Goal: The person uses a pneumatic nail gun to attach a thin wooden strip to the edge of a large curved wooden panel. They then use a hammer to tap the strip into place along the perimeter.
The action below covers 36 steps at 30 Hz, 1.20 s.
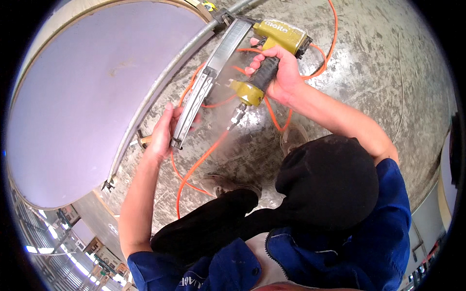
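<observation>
A nail gun (284, 36), yellow and scuffed, with a black grip (265, 73) and a long silver magazine (227, 46), is held above the floor (364, 63), beside a large pale panel (107, 97). The grip is clasped by the right hand (287, 75); the magazine's lower end is grasped by the left hand (161, 133), its fingers mostly hidden. A hammer (145, 139) is partly covered, and the panel is cut off above.

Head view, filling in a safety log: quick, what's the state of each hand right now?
Left hand: closed around the lower end of the silver magazine.
Right hand: closed, holding the nail gun by its black handle.
</observation>
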Each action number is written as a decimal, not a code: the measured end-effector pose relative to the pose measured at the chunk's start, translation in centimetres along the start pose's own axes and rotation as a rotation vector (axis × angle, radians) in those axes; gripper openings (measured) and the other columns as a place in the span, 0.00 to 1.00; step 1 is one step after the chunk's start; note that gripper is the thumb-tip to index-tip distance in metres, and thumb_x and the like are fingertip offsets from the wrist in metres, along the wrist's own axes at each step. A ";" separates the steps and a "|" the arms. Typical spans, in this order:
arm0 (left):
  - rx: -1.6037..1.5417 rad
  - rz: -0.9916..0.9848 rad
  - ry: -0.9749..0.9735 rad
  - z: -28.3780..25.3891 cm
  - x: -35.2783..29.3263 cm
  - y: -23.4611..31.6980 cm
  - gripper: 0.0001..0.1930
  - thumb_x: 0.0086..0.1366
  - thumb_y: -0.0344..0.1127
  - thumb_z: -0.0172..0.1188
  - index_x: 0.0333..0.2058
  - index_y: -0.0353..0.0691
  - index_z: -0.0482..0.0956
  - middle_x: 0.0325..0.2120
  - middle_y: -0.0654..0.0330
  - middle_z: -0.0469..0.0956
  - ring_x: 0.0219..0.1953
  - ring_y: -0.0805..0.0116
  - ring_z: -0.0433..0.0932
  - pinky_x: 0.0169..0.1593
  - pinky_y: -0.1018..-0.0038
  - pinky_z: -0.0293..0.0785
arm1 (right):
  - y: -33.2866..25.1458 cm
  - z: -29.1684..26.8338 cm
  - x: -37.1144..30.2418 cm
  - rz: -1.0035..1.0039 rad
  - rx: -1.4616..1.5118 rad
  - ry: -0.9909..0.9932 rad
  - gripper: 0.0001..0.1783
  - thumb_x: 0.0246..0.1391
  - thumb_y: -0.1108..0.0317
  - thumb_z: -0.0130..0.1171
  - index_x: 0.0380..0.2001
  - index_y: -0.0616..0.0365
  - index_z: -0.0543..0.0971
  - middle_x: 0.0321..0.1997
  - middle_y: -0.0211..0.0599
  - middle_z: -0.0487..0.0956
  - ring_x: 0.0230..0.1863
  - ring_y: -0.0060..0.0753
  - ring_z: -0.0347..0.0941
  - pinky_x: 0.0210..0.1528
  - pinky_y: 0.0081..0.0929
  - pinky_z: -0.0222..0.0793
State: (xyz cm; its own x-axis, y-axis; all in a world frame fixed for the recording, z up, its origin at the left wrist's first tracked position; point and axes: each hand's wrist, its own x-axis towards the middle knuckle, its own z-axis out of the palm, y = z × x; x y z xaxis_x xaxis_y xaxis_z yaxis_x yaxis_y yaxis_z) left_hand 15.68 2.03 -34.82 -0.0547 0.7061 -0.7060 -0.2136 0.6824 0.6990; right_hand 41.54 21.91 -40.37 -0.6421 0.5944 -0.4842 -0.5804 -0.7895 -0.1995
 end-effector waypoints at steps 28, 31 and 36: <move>-0.448 0.973 0.333 9.3 4.6 19.4 0.18 0.79 0.46 0.47 0.41 0.37 0.76 0.23 0.58 0.80 0.23 0.72 0.78 0.27 0.74 0.73 | -9.7 30.0 1.1 0.279 -0.893 -0.542 0.19 0.62 0.60 0.55 0.43 0.68 0.75 0.30 0.42 0.77 0.29 0.37 0.74 0.36 0.33 0.78; -0.482 1.000 0.265 8.5 5.5 20.3 0.17 0.78 0.44 0.48 0.51 0.35 0.73 0.35 0.59 0.81 0.27 0.71 0.80 0.30 0.73 0.79 | -10.2 30.8 2.1 0.383 -0.799 -0.539 0.24 0.63 0.56 0.55 0.48 0.70 0.75 0.33 0.47 0.78 0.32 0.41 0.76 0.41 0.39 0.80; -0.382 1.055 0.423 8.8 5.4 20.8 0.16 0.78 0.45 0.48 0.43 0.36 0.74 0.23 0.58 0.80 0.22 0.72 0.79 0.27 0.76 0.74 | -10.4 29.8 2.7 0.200 -0.974 -0.428 0.25 0.64 0.53 0.55 0.46 0.69 0.76 0.30 0.46 0.80 0.23 0.37 0.78 0.26 0.31 0.80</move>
State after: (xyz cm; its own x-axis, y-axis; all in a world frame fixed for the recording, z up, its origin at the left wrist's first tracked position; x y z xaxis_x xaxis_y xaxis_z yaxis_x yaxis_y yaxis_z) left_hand 19.54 21.72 -23.05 -0.6777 0.7169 0.1635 -0.1424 -0.3462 0.9273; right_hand 30.99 36.30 -14.23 -0.9121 0.2967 -0.2829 0.0800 -0.5480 -0.8327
